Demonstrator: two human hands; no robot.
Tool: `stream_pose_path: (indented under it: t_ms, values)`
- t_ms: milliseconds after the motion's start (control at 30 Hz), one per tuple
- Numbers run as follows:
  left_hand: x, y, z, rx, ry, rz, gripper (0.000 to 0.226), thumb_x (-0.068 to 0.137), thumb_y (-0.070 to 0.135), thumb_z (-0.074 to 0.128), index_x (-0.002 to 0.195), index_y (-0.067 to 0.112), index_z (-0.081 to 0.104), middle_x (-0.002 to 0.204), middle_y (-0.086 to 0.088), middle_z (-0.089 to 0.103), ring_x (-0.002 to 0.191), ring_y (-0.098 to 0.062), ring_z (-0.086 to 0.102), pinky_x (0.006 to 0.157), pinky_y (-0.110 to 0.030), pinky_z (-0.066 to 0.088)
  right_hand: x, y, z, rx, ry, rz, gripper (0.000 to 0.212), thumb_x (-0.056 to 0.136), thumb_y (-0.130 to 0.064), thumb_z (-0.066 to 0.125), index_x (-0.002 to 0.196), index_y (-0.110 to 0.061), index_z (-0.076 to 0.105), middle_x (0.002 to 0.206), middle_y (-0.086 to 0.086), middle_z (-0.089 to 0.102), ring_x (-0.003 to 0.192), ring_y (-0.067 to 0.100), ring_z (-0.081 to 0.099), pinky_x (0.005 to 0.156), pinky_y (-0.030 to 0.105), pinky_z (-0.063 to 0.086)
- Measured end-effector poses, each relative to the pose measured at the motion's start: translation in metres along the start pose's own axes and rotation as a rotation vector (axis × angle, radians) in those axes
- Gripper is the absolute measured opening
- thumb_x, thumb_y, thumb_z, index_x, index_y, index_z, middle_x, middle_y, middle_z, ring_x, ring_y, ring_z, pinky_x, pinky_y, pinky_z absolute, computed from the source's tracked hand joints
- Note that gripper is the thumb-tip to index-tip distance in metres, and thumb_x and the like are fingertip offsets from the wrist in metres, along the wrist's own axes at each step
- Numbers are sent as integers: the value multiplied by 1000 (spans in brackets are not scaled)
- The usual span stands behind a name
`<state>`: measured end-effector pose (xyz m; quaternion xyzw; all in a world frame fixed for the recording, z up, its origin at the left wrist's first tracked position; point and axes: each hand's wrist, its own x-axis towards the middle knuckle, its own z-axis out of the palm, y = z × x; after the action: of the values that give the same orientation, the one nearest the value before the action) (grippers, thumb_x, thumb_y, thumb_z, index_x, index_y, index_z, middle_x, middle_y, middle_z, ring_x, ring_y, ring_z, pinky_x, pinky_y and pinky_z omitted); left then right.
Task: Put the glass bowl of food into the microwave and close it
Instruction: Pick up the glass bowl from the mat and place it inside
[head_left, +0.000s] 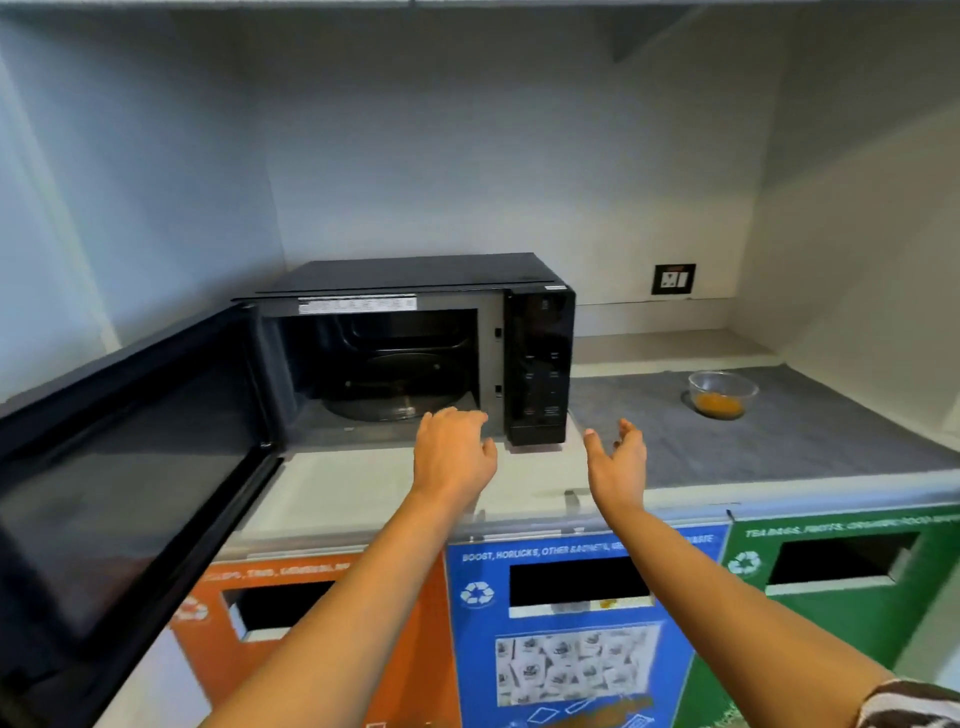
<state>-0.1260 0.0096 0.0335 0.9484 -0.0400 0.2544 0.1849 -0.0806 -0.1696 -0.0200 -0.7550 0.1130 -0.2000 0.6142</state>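
Your left hand (453, 451) and right hand (618, 460) hover empty, fingers loosely spread, before the open microwave (410, 348), while the bowl (722, 393) sits near the counter's (810, 441) back right corner, above bins reading "BOOST, HORLICKS".

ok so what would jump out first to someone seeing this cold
The black microwave at centre-left, its door swung wide open toward the viewer with the glass turntable bare inside. Both empty hands, left and right, reach out just in front of it. Far right on the grey mat sits the glass bowl of orange food.
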Motion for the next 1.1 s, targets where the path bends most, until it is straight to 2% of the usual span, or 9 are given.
stream_pose_path:
  t_ms: [233, 333, 433, 567, 667, 767, 900, 1000, 1100]
  values:
    - [75, 80, 98, -113, -124, 47, 29, 85, 20, 54, 111, 10, 63, 102, -13, 67, 96, -28, 60, 78, -37, 52, 126, 31, -65, -97, 109, 58, 61, 93, -27, 53, 143, -2, 29, 151, 19, 33, 132, 39, 40, 106, 46, 35]
    - [98, 109, 128, -133, -182, 46, 37, 86, 22, 53, 122, 15, 58, 102, -12, 69, 102, -27, 61, 79, -35, 50, 168, 43, -91, -146, 152, 157, 56, 92, -26, 54, 137, 2, 35, 143, 25, 41, 124, 44, 46, 101, 48, 40]
    - [122, 140, 159, -150, -236, 63, 41, 88, 25, 52, 128, 17, 53, 100, -12, 71, 94, -29, 64, 77, -35, 51, 218, 58, -118, -180, 181, 313, 58, 90, -26, 52, 137, 4, 34, 140, 29, 43, 122, 46, 48, 101, 52, 42]
    - [151, 174, 196, -139, -273, 88, 41, 89, 25, 51, 129, 16, 51, 102, -14, 70, 99, -31, 62, 79, -37, 50, 279, 83, -148, -140, 159, 480, 61, 88, -29, 52, 136, 5, 35, 135, 27, 50, 120, 43, 53, 98, 48, 47]
    - [167, 190, 218, -138, -273, 98, 37, 88, 23, 51, 124, 14, 55, 98, -13, 70, 91, -29, 63, 71, -34, 49, 314, 95, -159, -64, 147, 547, 61, 85, -29, 57, 134, 3, 39, 130, 25, 55, 115, 40, 58, 89, 43, 51]
    - [178, 197, 233, -108, -279, 95, 30, 88, 24, 52, 114, 11, 60, 100, -14, 70, 90, -29, 63, 65, -31, 44, 343, 103, -163, -48, 140, 557, 54, 85, -28, 59, 127, 5, 49, 118, 24, 62, 105, 39, 61, 79, 42, 49]
    - [190, 199, 246, -94, -291, 85, 29, 88, 24, 52, 112, 9, 61, 104, -15, 68, 93, -31, 63, 67, -31, 46, 370, 111, -160, -20, 71, 563, 36, 90, -29, 51, 103, 4, 55, 83, 25, 60, 61, 36, 56, 53, 38, 46]
    - [198, 196, 253, -86, -300, 65, 31, 88, 23, 52, 116, 11, 59, 99, -15, 69, 89, -29, 64, 68, -31, 47, 386, 121, -154, -68, 43, 547, 29, 90, -25, 49, 100, 2, 55, 87, 24, 58, 57, 33, 52, 53, 42, 47]
    - [202, 193, 257, -76, -303, 57, 33, 88, 23, 53, 119, 12, 58, 92, -14, 70, 84, -29, 65, 69, -33, 49, 393, 129, -147, -110, -11, 537, 19, 93, -15, 44, 86, 0, 53, 70, 16, 53, 45, 28, 58, 53, 40, 54]
